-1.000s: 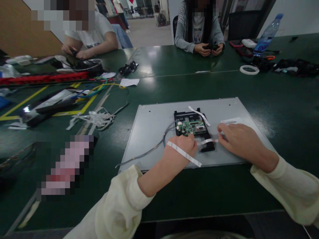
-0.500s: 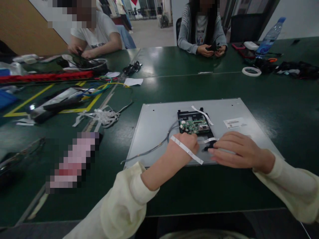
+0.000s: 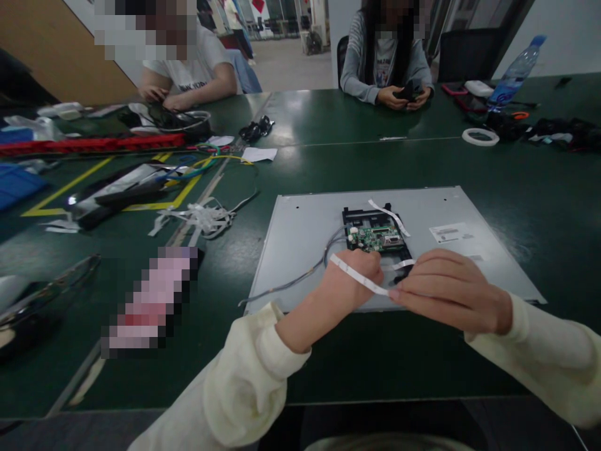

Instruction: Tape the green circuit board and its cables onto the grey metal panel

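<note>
My left hand (image 3: 353, 274) is closed at the lower edge of a black plastic frame (image 3: 347, 216); its fingertips are hidden, and what they hold I cannot make out. Across the back of this hand lies a narrow white strip (image 3: 359, 274) that looks like tape. My right hand (image 3: 451, 288) pinches that strip's lower end. Inside the frame sits a green circuit board (image 3: 375, 238), with grey cables (image 3: 300, 277) running left. Another white strip (image 3: 390, 217) crosses the frame's top right. All this rests on a flat silver panel (image 3: 300, 232) bearing a label (image 3: 449, 232).
A blurred-out pinkish phone-like object (image 3: 153, 297) and a heap of white strips (image 3: 201, 216) lie left. Further off are a white tape roll (image 3: 479, 137), a plastic bottle (image 3: 516, 75), wires and a red strip (image 3: 94, 143). Two people sit across the green table (image 3: 323, 169).
My right hand has come slightly left and taken hold of the free end of the strip lying over my left hand. The left hand keeps its place on the frame. The view shifts slightly.
</note>
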`<act>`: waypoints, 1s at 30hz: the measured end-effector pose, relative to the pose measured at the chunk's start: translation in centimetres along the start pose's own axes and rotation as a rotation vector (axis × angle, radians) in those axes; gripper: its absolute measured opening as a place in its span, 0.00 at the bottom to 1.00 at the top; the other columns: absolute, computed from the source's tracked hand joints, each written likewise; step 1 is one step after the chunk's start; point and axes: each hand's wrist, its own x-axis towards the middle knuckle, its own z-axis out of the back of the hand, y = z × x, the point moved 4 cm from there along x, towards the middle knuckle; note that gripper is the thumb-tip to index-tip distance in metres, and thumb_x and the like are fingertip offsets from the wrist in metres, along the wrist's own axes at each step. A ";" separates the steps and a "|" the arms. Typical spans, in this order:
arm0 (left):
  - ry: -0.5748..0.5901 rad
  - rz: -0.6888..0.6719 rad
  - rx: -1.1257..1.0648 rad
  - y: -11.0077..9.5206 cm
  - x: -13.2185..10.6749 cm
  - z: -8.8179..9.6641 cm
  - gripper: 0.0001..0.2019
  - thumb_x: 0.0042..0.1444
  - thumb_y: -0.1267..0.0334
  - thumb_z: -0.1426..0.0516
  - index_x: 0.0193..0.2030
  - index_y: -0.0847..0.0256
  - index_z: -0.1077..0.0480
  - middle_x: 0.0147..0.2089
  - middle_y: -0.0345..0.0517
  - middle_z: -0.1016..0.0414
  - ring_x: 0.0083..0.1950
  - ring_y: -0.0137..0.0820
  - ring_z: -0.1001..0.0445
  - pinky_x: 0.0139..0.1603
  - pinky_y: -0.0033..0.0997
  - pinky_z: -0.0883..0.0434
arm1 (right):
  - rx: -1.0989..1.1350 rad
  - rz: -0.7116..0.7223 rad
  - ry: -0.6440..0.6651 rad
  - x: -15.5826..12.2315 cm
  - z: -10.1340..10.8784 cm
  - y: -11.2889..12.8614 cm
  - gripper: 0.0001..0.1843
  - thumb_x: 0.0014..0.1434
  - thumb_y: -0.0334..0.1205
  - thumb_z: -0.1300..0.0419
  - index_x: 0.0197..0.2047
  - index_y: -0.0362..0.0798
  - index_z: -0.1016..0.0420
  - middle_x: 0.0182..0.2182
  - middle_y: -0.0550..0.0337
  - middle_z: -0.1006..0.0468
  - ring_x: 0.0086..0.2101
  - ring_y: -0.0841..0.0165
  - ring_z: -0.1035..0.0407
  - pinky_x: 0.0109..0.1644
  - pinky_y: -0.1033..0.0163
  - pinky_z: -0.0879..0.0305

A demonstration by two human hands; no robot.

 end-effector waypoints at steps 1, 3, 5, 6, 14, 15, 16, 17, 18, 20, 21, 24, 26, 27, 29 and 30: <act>0.015 -0.012 -0.011 0.1 0.0 -0.1 0.10 0.59 0.66 0.49 0.31 0.62 0.28 0.23 0.47 0.28 0.28 0.37 0.26 0.27 0.33 0.33 | -0.006 -0.047 -0.024 0.1 0.6 -0.3 0.10 0.59 0.30 0.41 0.42 0.51 0.25 0.36 0.60 0.21 0.37 0.68 0.28 0.41 0.60 0.30; 0.027 -0.072 -0.008 0.2 0.1 0.1 0.11 0.60 0.65 0.50 0.32 0.63 0.28 0.26 0.49 0.26 0.29 0.37 0.25 0.29 0.33 0.32 | -0.047 -0.160 -0.092 0.3 1.6 -1.3 0.12 0.58 0.32 0.39 0.43 0.56 0.25 0.38 0.61 0.21 0.38 0.67 0.28 0.41 0.59 0.30; 0.019 -0.127 0.016 0.7 0.3 0.9 0.12 0.60 0.64 0.51 0.33 0.64 0.28 0.28 0.50 0.25 0.29 0.36 0.25 0.30 0.33 0.33 | -0.131 -0.267 -0.164 0.6 2.3 -2.5 0.11 0.57 0.34 0.37 0.43 0.58 0.25 0.37 0.60 0.22 0.37 0.66 0.29 0.41 0.58 0.31; 0.018 -0.145 0.025 1.2 0.3 1.5 0.12 0.61 0.64 0.51 0.33 0.64 0.27 0.28 0.50 0.25 0.29 0.35 0.26 0.31 0.32 0.34 | -0.180 -0.302 -0.188 0.8 2.5 -3.1 0.10 0.57 0.35 0.38 0.42 0.57 0.25 0.36 0.59 0.22 0.36 0.66 0.29 0.40 0.57 0.31; 0.204 -0.002 -0.223 9.5 -0.6 3.9 0.14 0.57 0.54 0.47 0.28 0.61 0.28 0.25 0.41 0.28 0.25 0.26 0.33 0.28 0.26 0.41 | -0.389 -0.090 -0.164 3.7 -1.9 -5.2 0.05 0.61 0.32 0.41 0.39 0.50 0.27 0.35 0.60 0.23 0.37 0.68 0.32 0.42 0.58 0.38; 0.260 0.020 -0.245 10.2 -0.9 3.6 0.16 0.56 0.52 0.46 0.25 0.61 0.30 0.22 0.40 0.29 0.24 0.26 0.33 0.27 0.26 0.42 | -0.407 -0.056 -0.158 4.0 -2.6 -5.1 0.04 0.61 0.32 0.41 0.38 0.49 0.27 0.34 0.60 0.23 0.37 0.68 0.33 0.42 0.58 0.38; 0.306 0.045 -0.266 10.6 -1.1 3.2 0.17 0.55 0.51 0.46 0.23 0.61 0.31 0.20 0.40 0.30 0.23 0.26 0.34 0.26 0.26 0.42 | -0.424 -0.033 -0.145 4.2 -3.4 -4.9 0.03 0.61 0.31 0.41 0.38 0.48 0.27 0.34 0.60 0.23 0.37 0.68 0.33 0.42 0.59 0.39; 0.342 0.070 -0.288 10.9 -1.3 2.8 0.18 0.55 0.51 0.45 0.22 0.61 0.32 0.18 0.39 0.32 0.22 0.26 0.35 0.26 0.26 0.42 | -0.437 -0.019 -0.124 4.4 -4.1 -4.7 0.04 0.61 0.31 0.42 0.38 0.47 0.27 0.34 0.59 0.23 0.37 0.68 0.34 0.42 0.59 0.39; 0.367 0.097 -0.314 11.1 -1.5 2.5 0.18 0.54 0.51 0.45 0.21 0.61 0.33 0.17 0.39 0.33 0.21 0.25 0.35 0.25 0.26 0.42 | -0.444 -0.010 -0.102 4.5 -4.7 -4.5 0.04 0.61 0.31 0.43 0.38 0.46 0.27 0.35 0.59 0.23 0.38 0.68 0.34 0.42 0.59 0.39; 0.398 0.152 -0.390 11.1 -1.7 1.9 0.16 0.55 0.53 0.46 0.22 0.61 0.34 0.18 0.39 0.32 0.19 0.25 0.35 0.24 0.25 0.41 | -0.439 -0.006 -0.049 4.5 -6.0 -4.0 0.06 0.62 0.30 0.44 0.37 0.46 0.26 0.36 0.58 0.23 0.38 0.68 0.34 0.43 0.59 0.40; 0.413 0.176 -0.433 11.1 -1.7 1.7 0.15 0.55 0.54 0.47 0.22 0.61 0.34 0.18 0.39 0.31 0.19 0.24 0.35 0.23 0.25 0.41 | -0.428 -0.009 -0.017 4.3 -6.5 -3.9 0.06 0.63 0.30 0.45 0.37 0.45 0.26 0.36 0.58 0.23 0.38 0.68 0.34 0.44 0.59 0.40; 0.452 0.211 -0.549 11.2 -1.9 1.3 0.14 0.56 0.56 0.49 0.23 0.61 0.35 0.20 0.40 0.30 0.17 0.25 0.34 0.21 0.25 0.39 | -0.388 -0.015 0.075 3.7 -7.8 -3.5 0.08 0.63 0.29 0.46 0.36 0.45 0.26 0.36 0.58 0.24 0.38 0.68 0.34 0.44 0.59 0.40; 0.461 0.208 -0.594 11.4 -1.9 1.2 0.14 0.55 0.57 0.49 0.23 0.61 0.36 0.20 0.40 0.31 0.17 0.25 0.33 0.20 0.24 0.39 | -0.369 -0.019 0.118 3.4 -8.3 -3.5 0.09 0.63 0.28 0.46 0.36 0.45 0.25 0.36 0.57 0.24 0.37 0.68 0.34 0.43 0.60 0.40; 0.461 0.206 -0.608 11.6 -2.0 1.1 0.13 0.55 0.57 0.49 0.23 0.61 0.36 0.20 0.40 0.31 0.17 0.26 0.33 0.20 0.24 0.39 | -0.359 -0.021 0.131 3.4 -8.4 -3.5 0.09 0.63 0.28 0.46 0.36 0.44 0.25 0.36 0.57 0.24 0.37 0.68 0.34 0.42 0.60 0.40; 0.460 0.211 -0.625 11.9 -1.9 1.1 0.13 0.55 0.57 0.48 0.24 0.61 0.36 0.19 0.39 0.31 0.17 0.25 0.33 0.19 0.24 0.39 | -0.339 -0.019 0.153 3.4 -8.6 -3.4 0.10 0.64 0.28 0.47 0.36 0.44 0.25 0.36 0.55 0.24 0.37 0.67 0.34 0.41 0.60 0.40; 0.459 0.215 -0.630 12.0 -1.9 1.1 0.13 0.55 0.57 0.48 0.24 0.61 0.36 0.19 0.39 0.31 0.17 0.25 0.33 0.19 0.24 0.40 | -0.329 -0.016 0.163 3.4 -8.7 -3.4 0.10 0.64 0.28 0.47 0.36 0.43 0.25 0.35 0.55 0.24 0.37 0.67 0.34 0.40 0.60 0.40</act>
